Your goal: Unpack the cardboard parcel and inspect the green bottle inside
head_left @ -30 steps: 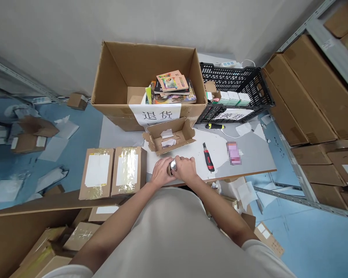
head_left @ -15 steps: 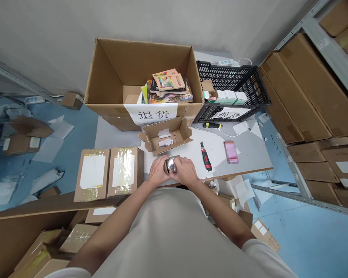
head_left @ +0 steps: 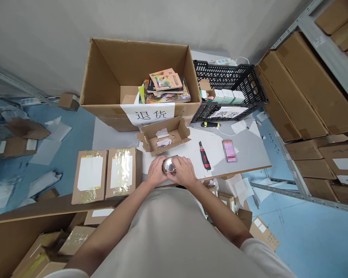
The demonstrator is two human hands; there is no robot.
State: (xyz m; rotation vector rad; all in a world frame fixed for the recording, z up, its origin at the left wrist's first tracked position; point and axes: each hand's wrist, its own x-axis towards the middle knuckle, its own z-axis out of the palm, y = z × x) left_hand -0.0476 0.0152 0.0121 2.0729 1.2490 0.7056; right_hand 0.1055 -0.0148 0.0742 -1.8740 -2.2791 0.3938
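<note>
At the frame's centre, the left hand (head_left: pixel 156 172) and right hand (head_left: pixel 183 172) clamp their fingers on a shiny, rounded metal can (head_left: pixel 169 166) (mirror-smooth) between them, above the grey table (head_left: pixel 249 154) edge. An open cardboard box (head_left: pixel 164 135) sits just beyond.

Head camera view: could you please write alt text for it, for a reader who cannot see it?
Both hands, left hand and right hand, hold a small shiny metal object at the near edge of a white table. Behind them sit a small open carton, a utility knife and a large cardboard box holding books.
</note>
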